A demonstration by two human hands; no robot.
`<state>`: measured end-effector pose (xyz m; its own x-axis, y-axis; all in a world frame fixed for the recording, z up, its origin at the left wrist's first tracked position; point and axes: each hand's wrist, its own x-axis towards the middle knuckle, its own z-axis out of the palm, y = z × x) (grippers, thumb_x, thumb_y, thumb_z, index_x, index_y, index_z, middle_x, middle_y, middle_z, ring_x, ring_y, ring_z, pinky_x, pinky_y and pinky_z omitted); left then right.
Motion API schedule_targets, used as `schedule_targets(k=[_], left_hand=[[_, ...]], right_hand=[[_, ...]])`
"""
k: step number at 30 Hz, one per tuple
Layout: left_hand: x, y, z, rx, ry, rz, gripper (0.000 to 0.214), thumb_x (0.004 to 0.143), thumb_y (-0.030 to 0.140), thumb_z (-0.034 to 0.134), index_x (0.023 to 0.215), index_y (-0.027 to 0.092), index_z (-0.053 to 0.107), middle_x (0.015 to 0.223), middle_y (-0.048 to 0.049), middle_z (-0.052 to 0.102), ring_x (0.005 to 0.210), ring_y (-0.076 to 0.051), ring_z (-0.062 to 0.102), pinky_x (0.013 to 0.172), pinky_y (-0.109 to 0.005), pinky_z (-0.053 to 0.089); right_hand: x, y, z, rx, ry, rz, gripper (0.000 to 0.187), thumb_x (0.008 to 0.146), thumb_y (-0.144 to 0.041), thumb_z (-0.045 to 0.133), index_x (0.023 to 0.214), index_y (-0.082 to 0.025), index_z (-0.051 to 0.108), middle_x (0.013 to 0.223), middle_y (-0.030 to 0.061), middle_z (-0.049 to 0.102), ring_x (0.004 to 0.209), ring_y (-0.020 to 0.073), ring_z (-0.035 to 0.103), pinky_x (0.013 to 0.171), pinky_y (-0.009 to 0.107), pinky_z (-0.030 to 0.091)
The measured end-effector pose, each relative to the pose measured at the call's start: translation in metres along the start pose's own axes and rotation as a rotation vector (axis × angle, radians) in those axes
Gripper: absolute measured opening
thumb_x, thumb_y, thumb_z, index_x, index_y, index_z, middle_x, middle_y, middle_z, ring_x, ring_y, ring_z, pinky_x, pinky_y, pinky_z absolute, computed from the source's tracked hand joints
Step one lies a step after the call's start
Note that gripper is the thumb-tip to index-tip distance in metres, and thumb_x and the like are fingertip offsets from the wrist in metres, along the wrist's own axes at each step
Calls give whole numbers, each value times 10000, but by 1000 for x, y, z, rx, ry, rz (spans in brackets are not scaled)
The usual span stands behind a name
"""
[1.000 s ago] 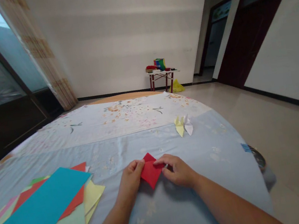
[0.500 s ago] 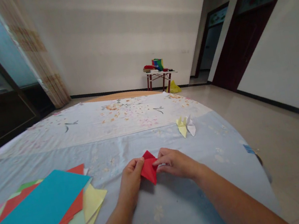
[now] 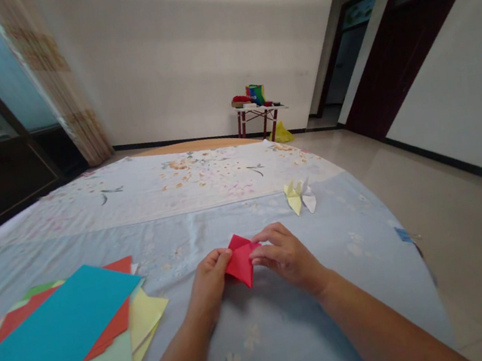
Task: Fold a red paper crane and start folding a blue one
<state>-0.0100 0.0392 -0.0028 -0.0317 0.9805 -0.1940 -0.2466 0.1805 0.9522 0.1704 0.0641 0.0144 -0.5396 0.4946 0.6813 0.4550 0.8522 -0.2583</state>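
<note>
A folded piece of red paper (image 3: 240,261) is held just above the blue part of the tablecloth, its lower end narrowing to a point. My left hand (image 3: 211,276) pinches its left edge between thumb and fingers. On the opposite side, my right hand (image 3: 285,257) has thumb and fingertips closed at the paper's right edge. Beyond my right hand lie two small folded paper figures, one yellow (image 3: 293,199) and one white (image 3: 308,196), side by side.
To my left is a fanned stack of coloured sheets, with a blue sheet (image 3: 63,333) uppermost. The round table's flowered cloth (image 3: 204,181) covers most of the top. Farther off, a small side table (image 3: 260,108) with several items stands against the wall.
My right hand has opened its grasp slightly and shifted a little outward along the paper's right edge. The paper's right side now sticks out more. The whole view has tipped slightly.
</note>
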Motion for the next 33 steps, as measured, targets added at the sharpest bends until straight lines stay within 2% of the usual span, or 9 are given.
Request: schedule_targets(k=[5, 10, 18, 27, 29, 33], left_hand=[[-2, 6, -2, -48, -94, -89, 239, 692, 378, 627, 696, 146, 571, 568, 29, 566, 491, -88, 483, 494, -197, 386], [-4, 11, -4, -74, -163, -135, 237, 684, 364, 643, 659, 143, 561, 555, 29, 542, 470, -81, 461, 466, -194, 394], [-7, 10, -2, -90, -169, -160, 225, 694, 356, 629, 652, 153, 540, 561, 34, 539, 492, -82, 470, 484, -192, 400], [-5, 4, -1, -54, -157, -144, 246, 690, 379, 650, 678, 157, 542, 549, 46, 541, 494, -80, 468, 490, -185, 363], [-5, 5, 0, -47, -162, -138, 226, 697, 365, 653, 727, 162, 557, 578, 43, 566, 510, -83, 486, 501, -186, 369], [-7, 7, 1, -65, -217, -141, 342, 725, 342, 645, 1024, 197, 565, 739, 11, 650, 604, -106, 561, 592, -216, 423]], right_hand=[[-5, -8, -3, -69, 38, -38, 82, 791, -264, 621, 861, -234, 651, 1016, 56, 629, 966, 194, 488, 837, 354, 425], [-9, -10, -5, -14, -72, -46, 124, 856, -248, 535, 931, -196, 620, 874, 56, 651, 788, 148, 547, 725, 287, 446], [-6, -10, -10, -26, -243, -37, 167, 885, -228, 473, 929, -189, 630, 838, 64, 634, 772, 147, 542, 668, 254, 432], [-6, -12, -15, 78, -250, 26, 93, 838, -222, 540, 826, -176, 620, 817, 63, 618, 782, 149, 545, 708, 258, 435], [-7, -10, -14, 123, -243, 45, 62, 818, -203, 559, 820, -177, 615, 820, 58, 618, 783, 147, 547, 714, 256, 435], [-10, -4, -11, 223, -221, 120, 32, 787, -188, 585, 792, -183, 616, 807, 43, 616, 787, 143, 552, 750, 265, 432]])
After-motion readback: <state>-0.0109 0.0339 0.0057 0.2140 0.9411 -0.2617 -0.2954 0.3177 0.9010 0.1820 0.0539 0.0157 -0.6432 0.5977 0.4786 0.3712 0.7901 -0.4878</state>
